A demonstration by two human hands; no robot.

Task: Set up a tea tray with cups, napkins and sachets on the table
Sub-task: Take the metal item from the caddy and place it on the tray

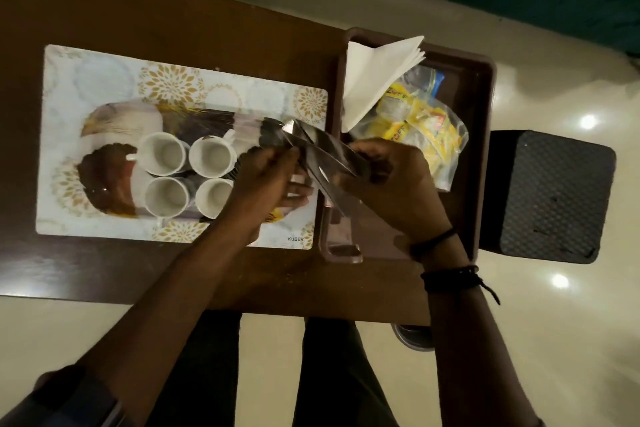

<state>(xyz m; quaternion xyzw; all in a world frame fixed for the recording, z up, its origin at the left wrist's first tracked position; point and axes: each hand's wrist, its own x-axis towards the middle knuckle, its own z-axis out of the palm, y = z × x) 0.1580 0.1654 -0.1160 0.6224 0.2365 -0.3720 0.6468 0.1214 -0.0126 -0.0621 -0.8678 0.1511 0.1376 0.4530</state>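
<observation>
1. Head view: the left hand (263, 177) and right hand (391, 180) meet over the seam between the printed tray (104, 80) and the brown tray (481, 114).
2. Both hold shiny metal pieces (322, 156), too blurred to identify.
3. The left fingers (289, 154) are pressed together, pinching the pieces from the left.
4. The right fingers (363, 168) are curled round the pieces' other side.
5. Four white cups (166, 196) stand upright in a square on the printed tray, just left of the left fingers.
6. Folded napkins (374, 76) lie in the brown tray beyond the right fingers.
7. A clear bag of yellow sachets (415, 125) lies beside the napkins, just beyond the right hand.
</observation>
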